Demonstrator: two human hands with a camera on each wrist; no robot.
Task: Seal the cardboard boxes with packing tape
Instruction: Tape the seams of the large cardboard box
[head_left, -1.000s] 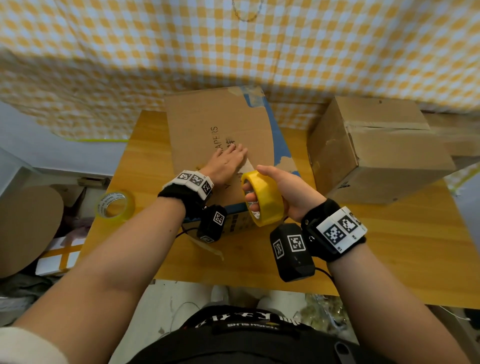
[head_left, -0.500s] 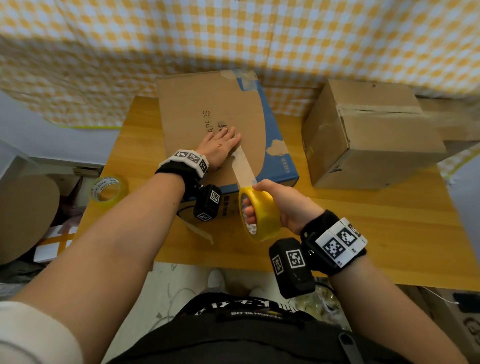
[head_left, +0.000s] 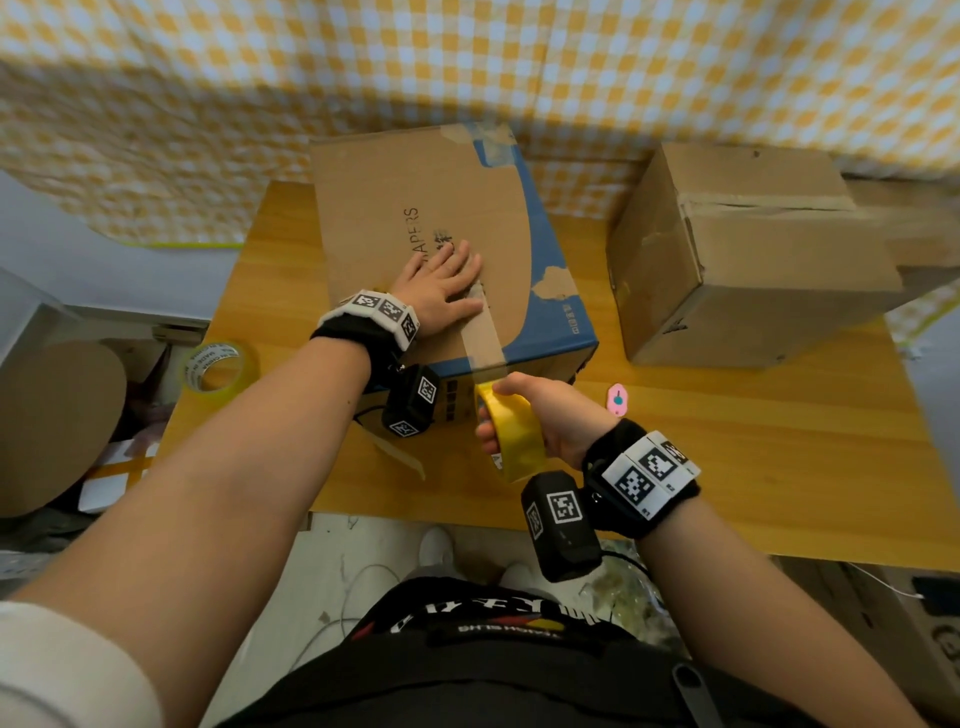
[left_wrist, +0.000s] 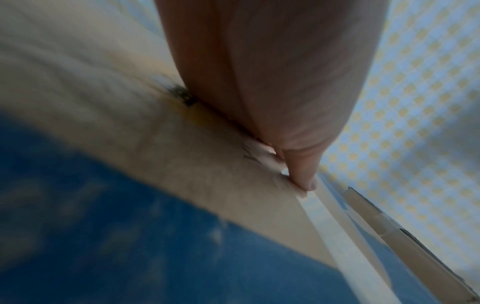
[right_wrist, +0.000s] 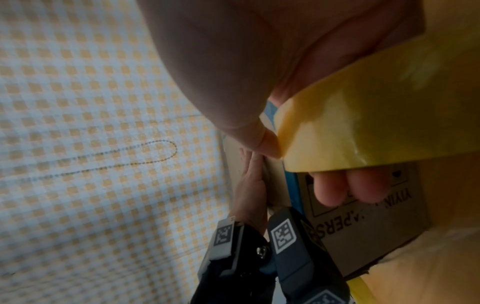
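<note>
A flat brown and blue cardboard box (head_left: 415, 208) lies on the wooden table (head_left: 779, 441). My left hand (head_left: 441, 280) lies flat on its top with straight fingers, pressing down the start of a tape strip (head_left: 480, 332). The strip runs toward me over the box's near edge to a yellow tape roll (head_left: 511, 436). My right hand (head_left: 545, 415) grips that roll just in front of the box, fingers through the core and thumb on top. In the right wrist view the yellow tape roll (right_wrist: 376, 113) fills the upper right. The left wrist view shows the box (left_wrist: 182, 164) under my palm.
A second, taller cardboard box (head_left: 753, 260) stands at the right of the table. A spare clear tape roll (head_left: 218, 369) sits at the table's left edge. A small pink cutter (head_left: 617, 400) lies right of my right hand. A checked cloth (head_left: 467, 62) hangs behind.
My right hand has pulled the roll toward me, past the box's near edge, drawing out a longer strip. The left hand has stayed flat on the box.
</note>
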